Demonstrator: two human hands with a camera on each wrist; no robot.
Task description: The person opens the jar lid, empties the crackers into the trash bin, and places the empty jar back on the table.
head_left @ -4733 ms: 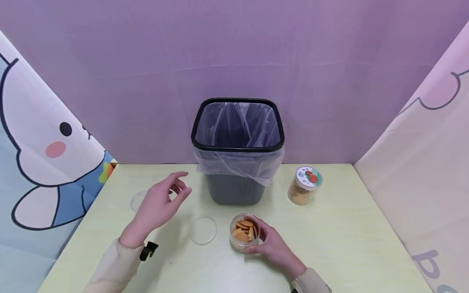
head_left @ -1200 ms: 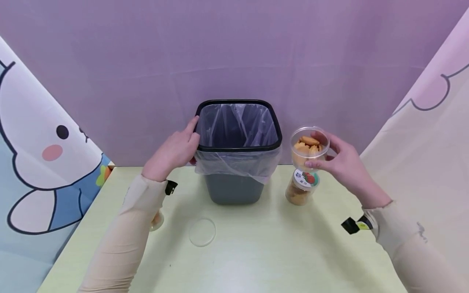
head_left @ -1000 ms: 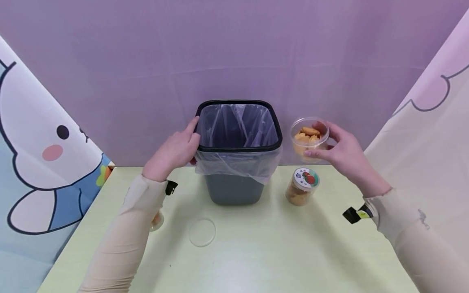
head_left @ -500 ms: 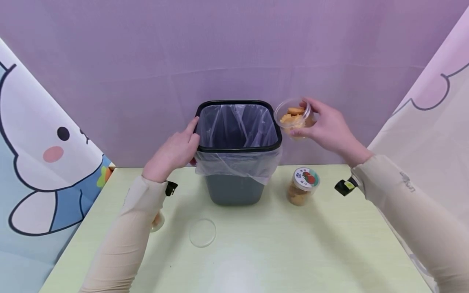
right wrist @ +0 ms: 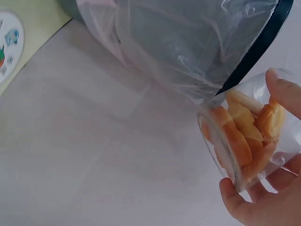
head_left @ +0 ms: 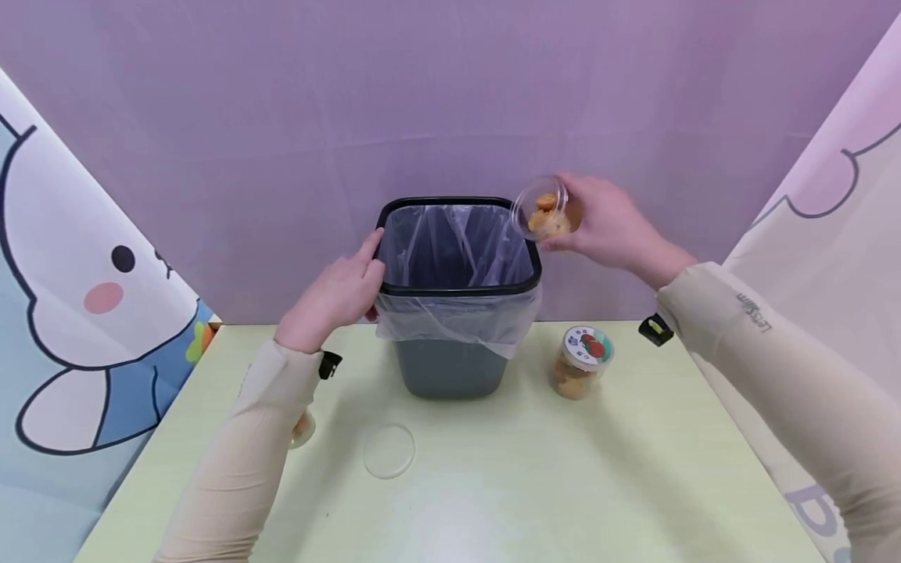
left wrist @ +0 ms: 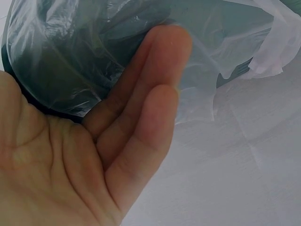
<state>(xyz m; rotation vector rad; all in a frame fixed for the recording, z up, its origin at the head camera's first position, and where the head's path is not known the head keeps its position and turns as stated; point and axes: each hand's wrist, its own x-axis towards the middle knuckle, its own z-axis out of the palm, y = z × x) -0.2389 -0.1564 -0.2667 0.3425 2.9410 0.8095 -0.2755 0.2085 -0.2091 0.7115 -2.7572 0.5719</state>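
Note:
My right hand (head_left: pixel 608 223) grips a clear plastic jar (head_left: pixel 521 209) of cookies (head_left: pixel 547 219). Tipped onto its side, the jar has its mouth over the right rim of a grey trash bin (head_left: pixel 450 367). The cookies are still inside, as the right wrist view confirms, with the jar (right wrist: pixel 221 141) right beside the bin's black rim. My left hand (head_left: pixel 334 293) holds the bin's left rim, index finger along the edge and the other fingers (left wrist: pixel 157 115) bent against the outside of the liner bag (left wrist: pixel 197 89).
A lidded cookie jar (head_left: pixel 580 361) with a strawberry label stands right of the bin. A round clear lid (head_left: pixel 389 451) lies on the table (head_left: pixel 507 485) in front. Another small container (head_left: pixel 303 430) is partly hidden by the left forearm. A purple cloth (head_left: pixel 450 94) hangs behind.
My right hand picked up the open jar from the table, raised it past the lidded jar, then moved left and tilted it at the bin. The left hand moved to the bin's rim and stayed.

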